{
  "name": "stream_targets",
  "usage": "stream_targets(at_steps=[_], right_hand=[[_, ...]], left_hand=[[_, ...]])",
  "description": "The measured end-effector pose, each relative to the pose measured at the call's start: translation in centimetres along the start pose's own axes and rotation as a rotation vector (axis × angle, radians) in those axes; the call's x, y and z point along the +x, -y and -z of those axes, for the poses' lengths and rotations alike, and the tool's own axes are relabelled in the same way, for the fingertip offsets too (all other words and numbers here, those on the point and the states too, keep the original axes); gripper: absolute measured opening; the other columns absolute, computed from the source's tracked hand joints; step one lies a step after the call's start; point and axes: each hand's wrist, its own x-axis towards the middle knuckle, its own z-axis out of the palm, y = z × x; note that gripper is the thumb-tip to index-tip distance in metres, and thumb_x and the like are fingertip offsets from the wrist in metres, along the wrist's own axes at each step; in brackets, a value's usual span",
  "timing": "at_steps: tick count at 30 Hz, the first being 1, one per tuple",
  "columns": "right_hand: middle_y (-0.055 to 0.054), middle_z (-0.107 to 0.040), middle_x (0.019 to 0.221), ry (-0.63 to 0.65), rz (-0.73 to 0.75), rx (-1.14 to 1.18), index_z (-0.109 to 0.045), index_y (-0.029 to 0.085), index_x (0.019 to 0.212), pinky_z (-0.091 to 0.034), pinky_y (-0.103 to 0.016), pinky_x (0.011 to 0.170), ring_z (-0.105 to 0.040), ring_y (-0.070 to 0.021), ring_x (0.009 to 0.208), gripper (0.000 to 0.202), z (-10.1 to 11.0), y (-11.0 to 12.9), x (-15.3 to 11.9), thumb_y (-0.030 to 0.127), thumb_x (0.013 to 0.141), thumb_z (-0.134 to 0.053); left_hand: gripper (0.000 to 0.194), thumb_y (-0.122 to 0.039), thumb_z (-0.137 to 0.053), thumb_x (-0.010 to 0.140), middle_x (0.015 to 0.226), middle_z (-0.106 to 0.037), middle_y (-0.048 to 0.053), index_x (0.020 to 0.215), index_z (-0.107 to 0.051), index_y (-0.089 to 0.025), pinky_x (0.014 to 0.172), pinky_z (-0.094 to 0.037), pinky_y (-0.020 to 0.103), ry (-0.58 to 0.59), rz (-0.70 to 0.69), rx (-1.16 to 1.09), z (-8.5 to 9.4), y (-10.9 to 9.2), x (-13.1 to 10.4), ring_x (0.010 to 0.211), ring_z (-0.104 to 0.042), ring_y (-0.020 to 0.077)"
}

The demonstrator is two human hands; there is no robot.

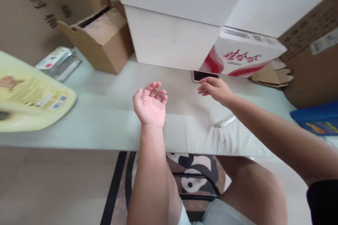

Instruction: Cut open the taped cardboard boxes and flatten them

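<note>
My left hand (151, 104) is raised over the middle of the table, palm turned up, with its fingers loosely curled and apart and nothing in it. Just in front of the phone, my right hand (213, 89) hovers with relaxed, slightly bent fingers, and no object shows in them. The dark-screened phone (204, 76) with a pale edge lies against the foot of the white boxes, its near side partly covered by my right hand. Below my right forearm lies a slim white object (224, 122), partly hidden; its kind is unclear.
White boxes (169, 38) stand along the back beside a red-and-white carton (241, 56). An opened cardboard box (105, 42), a plastic-wrapped packet (59, 63) and a large yellow bottle (34, 98) are on the left. To the right sits a blue item (317, 117). The table's front edge (79, 147) faces my legs.
</note>
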Motion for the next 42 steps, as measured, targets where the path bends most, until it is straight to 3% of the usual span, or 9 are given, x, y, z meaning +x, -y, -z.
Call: stream_targets(at_steps=[5,10,17,22,26,28,34,38,42], right_hand=[[-0.009,-0.076,0.103,0.28,0.447,-0.272,-0.067,0.014,0.11,-0.062,-0.036,0.087,-0.074,-0.0168,0.087,0.02,-11.4,6.4,4.1,0.015,0.095,-0.054],[-0.008,-0.06,0.148,0.306,0.946,-0.444,-0.067,0.01,0.104,-0.046,-0.029,0.114,-0.057,-0.0193,0.138,0.026,-21.2,13.4,5.9,0.015,0.093,-0.045],[-0.006,-0.03,0.171,0.264,0.82,-0.736,-0.057,0.016,0.137,-0.054,-0.036,0.105,-0.063,-0.0274,0.131,0.045,-27.0,16.4,5.8,0.017,0.093,-0.048],[-0.012,-0.06,0.148,0.108,0.862,-0.537,-0.067,0.013,0.123,-0.054,-0.034,0.102,-0.068,-0.0224,0.12,0.034,-23.3,13.1,4.9,0.015,0.093,-0.051],[-0.008,-0.075,0.088,0.018,0.99,-0.379,-0.071,0.017,0.077,-0.055,-0.033,0.079,-0.07,-0.0192,0.08,0.034,-15.4,8.6,0.3,0.027,0.099,-0.046],[-0.007,-0.078,0.086,-0.035,1.113,-0.247,-0.069,0.019,0.071,-0.056,-0.031,0.073,-0.074,-0.0189,0.08,0.037,-10.6,5.9,-3.2,0.027,0.1,-0.048],[-0.008,-0.08,0.088,-0.22,1.285,-0.077,-0.069,0.02,0.07,-0.046,-0.032,0.047,-0.064,-0.0158,0.055,0.037,-0.2,-2.1,-11.1,0.03,0.099,-0.048],[-0.008,-0.074,0.075,-0.223,1.311,-0.048,-0.067,0.018,0.071,-0.045,-0.033,0.046,-0.06,-0.0154,0.052,0.041,1.9,-3.9,-12.9,0.032,0.101,-0.043],[-0.008,-0.073,0.071,-0.206,1.334,0.032,-0.063,0.017,0.07,-0.041,-0.032,0.043,-0.056,-0.0141,0.048,0.038,2.5,-4.1,-13.2,0.033,0.101,-0.046]], left_hand=[[0.032,-0.05,-0.059,0.079,0.087,-0.07,0.005,0.082,-0.068,-0.019,0.062,-0.05,0.027,-0.07,-0.052,-0.112,1.3,-2.8,-0.5,0.062,-0.06,0.0124],[0.028,-0.047,-0.058,0.079,0.079,-0.065,0.003,0.079,-0.066,-0.02,0.059,-0.049,0.026,-0.108,-0.073,-0.132,2.3,-4.7,0.1,0.058,-0.057,0.0113],[0.027,-0.045,-0.056,0.077,0.074,-0.057,0.003,0.073,-0.059,-0.019,0.059,-0.047,0.027,-0.182,-0.085,-0.062,2.4,-5.4,0.7,0.056,-0.053,0.0108],[0.022,-0.042,-0.05,0.076,0.073,-0.043,-0.001,0.075,-0.048,-0.02,0.06,-0.041,0.025,-0.513,-0.356,0.046,3.6,-6.0,0.9,0.059,-0.048,0.0101],[0.019,-0.037,-0.046,0.074,0.078,-0.035,-0.002,0.079,-0.034,-0.023,0.065,-0.04,0.025,-0.661,-0.543,0.102,5.3,-6.7,0.9,0.068,-0.048,0.0116],[0.018,-0.038,-0.043,0.077,0.083,-0.037,-0.001,0.081,-0.033,-0.024,0.068,-0.041,0.025,-0.654,-0.584,0.179,5.7,-6.7,0.8,0.077,-0.051,0.0133],[0.038,-0.048,-0.031,0.091,0.117,-0.059,0.008,0.101,-0.059,-0.025,0.09,-0.051,0.035,-0.212,-0.72,0.578,3.6,-3.9,-0.4,0.12,-0.058,0.0226],[0.06,-0.06,-0.027,0.096,0.142,-0.055,0.008,0.116,-0.071,-0.025,0.11,-0.046,0.042,0.174,-0.714,0.882,1.6,-1.6,-1.4,0.139,-0.05,0.0273],[0.064,-0.064,-0.029,0.096,0.139,-0.055,0.006,0.106,-0.078,-0.024,0.121,-0.035,0.044,0.281,-0.806,0.994,0.3,-0.5,-1.8,0.136,-0.049,0.0267]])
